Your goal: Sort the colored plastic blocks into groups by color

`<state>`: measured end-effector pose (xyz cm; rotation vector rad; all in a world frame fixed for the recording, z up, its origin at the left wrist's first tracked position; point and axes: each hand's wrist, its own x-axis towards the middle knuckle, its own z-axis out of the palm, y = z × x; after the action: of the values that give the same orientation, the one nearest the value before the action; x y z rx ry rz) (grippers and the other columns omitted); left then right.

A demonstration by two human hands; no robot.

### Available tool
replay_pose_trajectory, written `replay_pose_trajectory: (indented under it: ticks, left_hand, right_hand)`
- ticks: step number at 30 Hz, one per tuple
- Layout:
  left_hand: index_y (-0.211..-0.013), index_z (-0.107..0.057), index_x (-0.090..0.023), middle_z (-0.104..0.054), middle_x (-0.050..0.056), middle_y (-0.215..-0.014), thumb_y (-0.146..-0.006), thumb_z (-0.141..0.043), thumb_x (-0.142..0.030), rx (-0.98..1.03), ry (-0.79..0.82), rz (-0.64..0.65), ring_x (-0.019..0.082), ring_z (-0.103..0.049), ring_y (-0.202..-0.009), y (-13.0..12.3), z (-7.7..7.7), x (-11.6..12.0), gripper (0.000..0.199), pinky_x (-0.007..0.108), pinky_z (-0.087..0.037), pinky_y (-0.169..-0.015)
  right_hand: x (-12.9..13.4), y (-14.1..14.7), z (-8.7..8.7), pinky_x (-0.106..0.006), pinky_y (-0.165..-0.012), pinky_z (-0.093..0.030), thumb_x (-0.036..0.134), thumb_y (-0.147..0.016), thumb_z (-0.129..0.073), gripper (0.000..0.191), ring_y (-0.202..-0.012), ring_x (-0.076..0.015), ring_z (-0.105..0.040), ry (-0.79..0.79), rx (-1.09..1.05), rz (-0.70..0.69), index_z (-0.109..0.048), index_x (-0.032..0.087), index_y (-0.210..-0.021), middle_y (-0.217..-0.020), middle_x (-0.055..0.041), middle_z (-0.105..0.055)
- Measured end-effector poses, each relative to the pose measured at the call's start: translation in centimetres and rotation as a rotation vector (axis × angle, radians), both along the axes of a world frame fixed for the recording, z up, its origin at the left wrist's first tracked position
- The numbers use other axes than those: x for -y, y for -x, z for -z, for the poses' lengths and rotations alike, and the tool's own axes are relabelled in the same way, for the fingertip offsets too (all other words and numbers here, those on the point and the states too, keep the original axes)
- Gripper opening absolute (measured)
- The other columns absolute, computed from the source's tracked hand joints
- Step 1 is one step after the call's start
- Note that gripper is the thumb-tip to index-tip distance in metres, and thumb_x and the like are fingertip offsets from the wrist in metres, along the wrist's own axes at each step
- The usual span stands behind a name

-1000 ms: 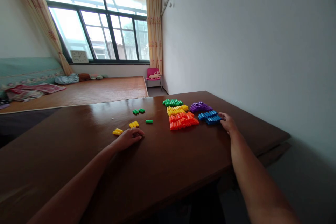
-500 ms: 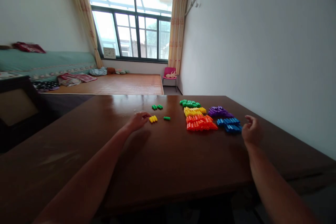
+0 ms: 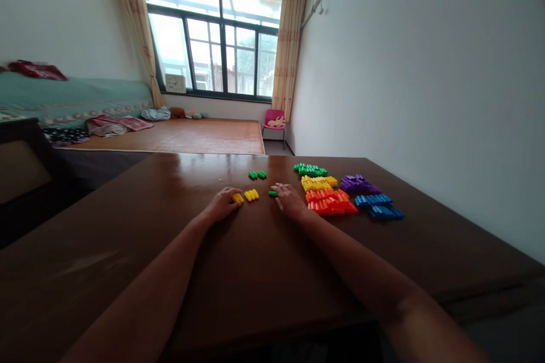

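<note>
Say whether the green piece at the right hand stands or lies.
Lying: the green plastic piece, partly hidden, extends lengthwise along the table.

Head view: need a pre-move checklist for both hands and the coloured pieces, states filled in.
1. Left hand at the small glossy yellow cylindrical pieces: ok, fingers are on or right beside them.
2. Right hand at the single small glossy green cylindrical piece: ok, it covers the right end.
3. Grip firmly closed in either hand: cannot tell, fingers hide the contact.
4. Second cluster of yellow cylindrical pieces between the hands: ok.
5. Right wrist clear of the glossy orange cylindrical pile: cannot tell, they border in view.
</note>
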<state>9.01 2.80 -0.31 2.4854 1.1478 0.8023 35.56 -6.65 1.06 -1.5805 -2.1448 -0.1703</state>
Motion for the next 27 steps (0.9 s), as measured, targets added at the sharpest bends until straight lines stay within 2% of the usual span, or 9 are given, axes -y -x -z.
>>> replay_pose_trajectory:
  ticks: [4,7,10,15,17,19,22,24,27]
  left_hand:
    - [-0.113,-0.066,-0.017,-0.064,0.011,-0.118,-0.076,-0.057,-0.037,0.056,-0.035,0.082,0.025,-0.061,-0.109,-0.8,0.7,0.1,0.043,0.037,-0.046,-0.100]
    - [-0.112,-0.066,-0.018,-0.063,0.011,-0.120,-0.077,-0.056,-0.038,0.065,-0.046,0.092,0.026,-0.059,-0.112,-1.2,0.8,0.4,0.041,0.040,-0.044,-0.103]
    - [-0.112,-0.066,-0.018,-0.062,0.011,-0.121,-0.079,-0.055,-0.038,0.053,-0.055,0.086,0.026,-0.058,-0.113,-1.4,0.8,0.7,0.040,0.041,-0.043,-0.104]
    - [-0.113,-0.066,-0.019,-0.063,0.011,-0.121,-0.082,-0.054,-0.036,0.039,-0.079,0.082,0.026,-0.057,-0.113,-1.4,0.5,1.2,0.038,0.041,-0.043,-0.104]
    - [-0.113,-0.066,-0.019,-0.063,0.011,-0.121,-0.082,-0.054,-0.036,0.028,-0.089,0.072,0.026,-0.057,-0.113,-1.5,0.4,1.4,0.037,0.041,-0.044,-0.103]
    - [-0.113,-0.066,-0.019,-0.062,0.011,-0.122,-0.083,-0.054,-0.036,0.008,-0.098,0.057,0.026,-0.057,-0.114,-1.5,0.3,1.5,0.037,0.041,-0.044,-0.102]
    - [-0.114,-0.065,-0.019,-0.062,0.011,-0.122,-0.083,-0.054,-0.036,-0.018,-0.103,0.051,0.027,-0.056,-0.114,-1.6,0.4,1.5,0.037,0.042,-0.044,-0.102]
    - [-0.115,-0.065,-0.020,-0.062,0.010,-0.123,-0.084,-0.054,-0.035,-0.024,-0.101,0.050,0.027,-0.055,-0.114,-1.7,0.4,1.5,0.037,0.042,-0.044,-0.102]
    - [-0.116,-0.065,-0.021,-0.061,0.009,-0.124,-0.085,-0.054,-0.035,-0.031,-0.096,0.040,0.026,-0.055,-0.114,-1.8,0.5,1.6,0.036,0.041,-0.044,-0.101]
  right_hand:
    - [-1.7,-0.2,0.7,-0.035,-0.102,-0.043,0.021,-0.092,-0.045,0.034,-0.116,-0.0247,-0.057,0.064,-0.061,0.035,-0.064,0.025,-0.121,-0.124,-0.0078,-0.065]
    - [-1.2,-0.7,1.0,-0.037,-0.101,-0.044,0.024,-0.094,-0.040,0.035,-0.111,-0.0257,-0.060,0.074,-0.067,-0.005,-0.065,0.026,-0.118,-0.120,-0.0077,-0.067]
    - [-0.3,-1.0,0.9,-0.038,-0.096,-0.047,0.030,-0.091,-0.047,0.029,-0.107,-0.0263,-0.061,0.100,-0.065,-0.002,-0.064,0.027,-0.114,-0.115,-0.0053,-0.069]
    - [-0.4,-2.0,-0.8,-0.032,-0.088,-0.049,0.021,-0.082,-0.057,0.020,-0.097,-0.0202,-0.063,0.125,-0.036,-0.004,-0.067,0.026,-0.099,-0.101,-0.0009,-0.070]
    - [-1.2,-4.0,-2.6,-0.030,-0.088,-0.048,0.016,-0.079,-0.059,0.021,-0.095,-0.0181,-0.063,0.100,-0.056,-0.001,-0.067,0.025,-0.096,-0.101,-0.0004,-0.070]
    - [-2.3,-7.2,-4.5,-0.031,-0.086,-0.047,0.016,-0.080,-0.058,0.019,-0.092,-0.0176,-0.063,0.074,-0.094,0.070,-0.067,0.022,-0.095,-0.099,-0.0027,-0.070]
    - [-4.0,-13.2,-6.5,-0.030,-0.080,-0.047,0.020,-0.082,-0.059,0.014,-0.086,-0.0179,-0.063,0.079,-0.164,0.334,-0.066,0.019,-0.094,-0.094,-0.0061,-0.071]
    - [-5.1,-16.8,-6.6,-0.029,-0.077,-0.047,0.022,-0.081,-0.060,0.013,-0.085,-0.0179,-0.064,0.099,-0.166,0.507,-0.066,0.018,-0.092,-0.094,-0.0073,-0.071]
    - [-6.8,-20.2,-5.3,-0.028,-0.076,-0.047,0.022,-0.078,-0.062,0.012,-0.084,-0.0183,-0.064,0.141,-0.116,0.631,-0.068,0.017,-0.087,-0.092,-0.0079,-0.072]
